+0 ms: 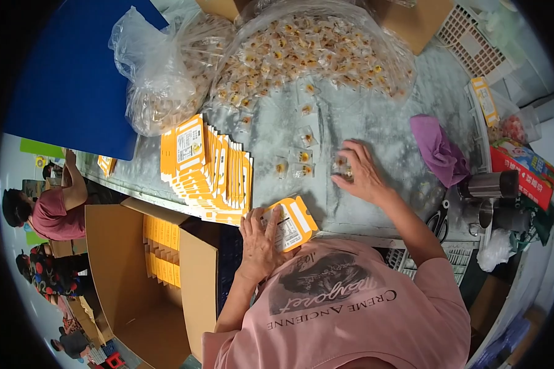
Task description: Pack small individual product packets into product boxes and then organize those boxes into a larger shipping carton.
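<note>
My left hand (260, 244) grips an orange and white carton (288, 229) at the table's near edge; the carton's end flap stands out. Over the table, my right hand (364, 175) curls its thumb and fingers around a small clear packet (341, 165) with a yellow and brown piece inside. Left of that hand, several similar packets (303, 170) lie in loose rows. A leaning stack of flat orange and white cartons (209, 166) stands beyond my left hand. Behind it all, a large clear bag (314, 52) spills a heap of the same packets.
A second clear bag (160, 80) sits at the far left beside a blue panel (74, 74). To the right lie a purple cloth (437, 150), scissors (440, 220) and metal cups (485, 212). An open cardboard box (141, 313) holding orange cartons stands lower left. People work at far left.
</note>
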### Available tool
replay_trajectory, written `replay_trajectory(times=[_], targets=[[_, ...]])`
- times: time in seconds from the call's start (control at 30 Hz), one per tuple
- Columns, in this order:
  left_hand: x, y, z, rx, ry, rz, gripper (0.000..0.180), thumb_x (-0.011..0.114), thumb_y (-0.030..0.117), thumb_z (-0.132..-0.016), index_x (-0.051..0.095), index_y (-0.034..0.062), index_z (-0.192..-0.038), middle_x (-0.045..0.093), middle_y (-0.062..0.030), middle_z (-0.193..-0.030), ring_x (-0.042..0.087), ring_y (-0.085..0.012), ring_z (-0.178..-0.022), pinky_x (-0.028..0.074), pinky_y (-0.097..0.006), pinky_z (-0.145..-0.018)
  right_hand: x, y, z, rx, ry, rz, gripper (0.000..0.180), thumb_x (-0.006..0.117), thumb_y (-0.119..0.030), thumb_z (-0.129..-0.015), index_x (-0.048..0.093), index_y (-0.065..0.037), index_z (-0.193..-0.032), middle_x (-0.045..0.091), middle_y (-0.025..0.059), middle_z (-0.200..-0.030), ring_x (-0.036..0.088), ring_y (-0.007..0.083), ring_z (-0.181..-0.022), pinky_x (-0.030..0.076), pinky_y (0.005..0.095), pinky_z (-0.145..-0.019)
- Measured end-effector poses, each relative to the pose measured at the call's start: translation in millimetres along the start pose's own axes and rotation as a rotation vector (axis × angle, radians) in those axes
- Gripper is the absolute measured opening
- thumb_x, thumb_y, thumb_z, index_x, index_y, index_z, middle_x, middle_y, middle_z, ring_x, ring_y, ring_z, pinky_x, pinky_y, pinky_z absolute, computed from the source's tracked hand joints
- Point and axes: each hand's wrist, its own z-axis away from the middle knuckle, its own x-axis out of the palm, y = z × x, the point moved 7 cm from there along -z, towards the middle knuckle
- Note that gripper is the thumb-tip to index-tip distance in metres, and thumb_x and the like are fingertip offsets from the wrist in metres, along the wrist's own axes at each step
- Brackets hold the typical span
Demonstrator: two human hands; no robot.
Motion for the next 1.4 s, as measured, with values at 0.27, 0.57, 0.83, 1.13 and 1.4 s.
replay_trajectory(times=[0.27, 0.57, 0.83, 1.13, 1.4], targets=[[4, -2, -2, 0.009, 0.021, 0.043, 0.103, 0.087, 0.043, -0.059, 0.041, 0.0071, -0.144, 0.036, -0.0254, -0.131, 0.037, -0.0449, -0.122, 0.03, -0.056, -0.104, 49, -35, -58, -0.186, -0.11, 0.139, 0.066, 0.07, -0.04, -0.084, 0.048, -0.004, -0.134, 0.034, 0.0187, -0.147, 0.027, 0.0384, -0.139, 0.028, 0.049, -0.114], [-2, -4, 0, -0.005, 0.087, 0.089, 0.102, 0.088, 0.04, -0.058, 0.042, 0.0059, -0.142, 0.038, -0.0257, -0.128, 0.039, -0.0444, -0.119, 0.033, -0.056, -0.102, 16, 12, -95, 0.119, -0.133, -0.189, 0.047, 0.068, -0.028, -0.087, 0.054, -0.001, -0.123, 0.052, 0.0161, -0.127, 0.051, 0.0345, -0.118, 0.037, 0.0438, -0.106], [-2, -6, 0, -0.008, 0.094, 0.101, 0.1, 0.085, 0.049, -0.063, 0.041, 0.0069, -0.143, 0.039, -0.0254, -0.128, 0.039, -0.0443, -0.119, 0.03, -0.058, -0.103, 47, 33, -171, 0.103, 0.116, 0.141, 0.074, 0.072, -0.048, -0.081, 0.048, -0.003, -0.136, 0.037, 0.0178, -0.145, 0.028, 0.0413, -0.136, 0.027, 0.0493, -0.113], [4, -9, 1, -0.019, 0.067, 0.106, 0.103, 0.087, 0.04, -0.059, 0.039, 0.0083, -0.144, 0.037, -0.0269, -0.131, 0.037, -0.0464, -0.122, 0.033, -0.057, -0.103, 105, -76, -94, -0.272, -0.303, 0.051, 0.059, 0.071, -0.036, -0.084, 0.053, -0.003, -0.13, 0.039, 0.0143, -0.143, 0.025, 0.0379, -0.139, 0.026, 0.051, -0.114], [-5, 4, -3, 0.023, 0.089, 0.08, 0.101, 0.088, 0.034, -0.06, 0.041, 0.002, -0.143, 0.038, -0.0276, -0.129, 0.042, -0.0441, -0.117, 0.038, -0.051, -0.101, 63, -53, -19, -0.295, -0.26, 0.288, 0.052, 0.069, -0.022, -0.084, 0.051, -0.005, -0.13, 0.04, 0.0117, -0.14, 0.035, 0.0336, -0.133, 0.023, 0.0509, -0.116]])
